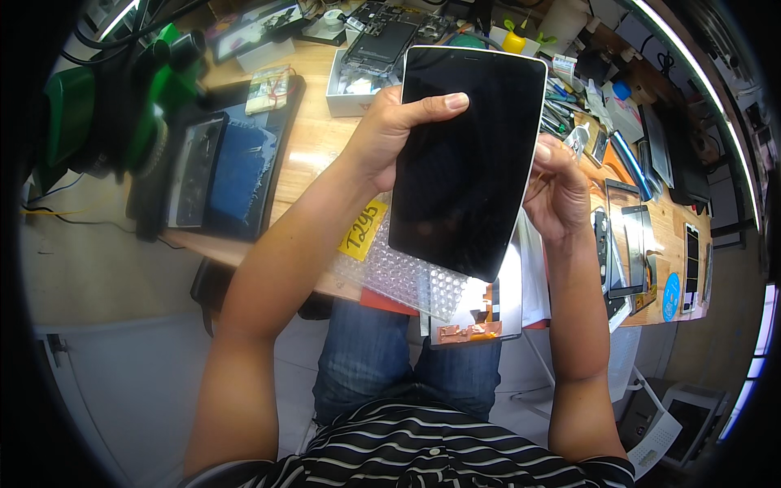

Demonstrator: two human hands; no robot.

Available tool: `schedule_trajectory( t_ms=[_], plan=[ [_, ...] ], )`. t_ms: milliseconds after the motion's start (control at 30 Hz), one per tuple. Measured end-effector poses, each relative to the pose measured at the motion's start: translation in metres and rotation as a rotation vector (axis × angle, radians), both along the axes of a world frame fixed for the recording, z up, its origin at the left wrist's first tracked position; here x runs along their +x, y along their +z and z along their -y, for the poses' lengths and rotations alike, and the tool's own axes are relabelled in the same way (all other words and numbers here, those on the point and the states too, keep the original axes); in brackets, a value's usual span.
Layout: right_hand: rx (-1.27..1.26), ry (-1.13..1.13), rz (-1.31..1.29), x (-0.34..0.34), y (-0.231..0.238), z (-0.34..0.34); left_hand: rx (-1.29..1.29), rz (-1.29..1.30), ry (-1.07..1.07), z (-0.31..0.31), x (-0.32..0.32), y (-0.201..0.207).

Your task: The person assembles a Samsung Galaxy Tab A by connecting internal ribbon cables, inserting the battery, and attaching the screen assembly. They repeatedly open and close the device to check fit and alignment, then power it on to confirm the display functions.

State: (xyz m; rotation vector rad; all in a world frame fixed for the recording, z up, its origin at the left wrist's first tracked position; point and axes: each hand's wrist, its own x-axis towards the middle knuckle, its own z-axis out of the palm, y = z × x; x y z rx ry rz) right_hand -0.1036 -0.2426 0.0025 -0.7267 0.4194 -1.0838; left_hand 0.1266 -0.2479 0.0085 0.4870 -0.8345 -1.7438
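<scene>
A tablet (468, 171) with a dark, blank screen and a thin white rim is held up above the front of the workbench, slightly tilted. My left hand (396, 130) grips its left edge, the thumb lying across the screen and the fingers hidden behind. At the right edge, my right hand (561, 183) is closed, with thumb and fingers pinched against the rim. Below the tablet lie a sheet of clear bubble wrap (415, 276) with a yellow label (364, 230) and a white display panel (511, 305) with copper-coloured tape (469, 332) along its lower end.
On the left are a green-and-black microscope (73, 114) and a dark mat (281, 154). Behind the tablet stands a white box (346, 104) with device parts. Pens and tools (557, 110) crowd the back right; loose phone screens (634, 244) lie on the right.
</scene>
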Motion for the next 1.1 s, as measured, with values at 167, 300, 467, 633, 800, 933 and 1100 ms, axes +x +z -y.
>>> schedule_trajectory(
  t_ms=[167,300,467,633,800,933,1100],
  plan=[
    [0.0,0.007,0.004,0.0,-0.001,0.001,0.0,-0.011,-0.006,0.0,0.0,0.0],
    [0.0,0.0,-0.002,0.0,-0.001,0.0,-0.001,-0.022,-0.009,0.0,0.0,0.001],
    [0.002,0.008,-0.005,0.0,0.001,0.0,-0.021,-0.02,-0.006,0.0,0.0,0.0],
    [0.002,0.015,0.012,-0.001,-0.002,0.001,0.002,-0.024,0.0,0.0,-0.001,0.0],
    [-0.015,0.097,0.102,-0.004,-0.006,0.005,-0.039,0.024,0.041,-0.005,-0.003,0.007],
    [-0.021,0.18,0.157,-0.009,-0.006,0.006,-0.085,0.076,0.099,-0.015,-0.004,0.014],
    [-0.157,0.169,0.078,-0.016,0.0,0.006,-0.207,0.099,0.148,-0.029,-0.008,0.024]
  ],
)
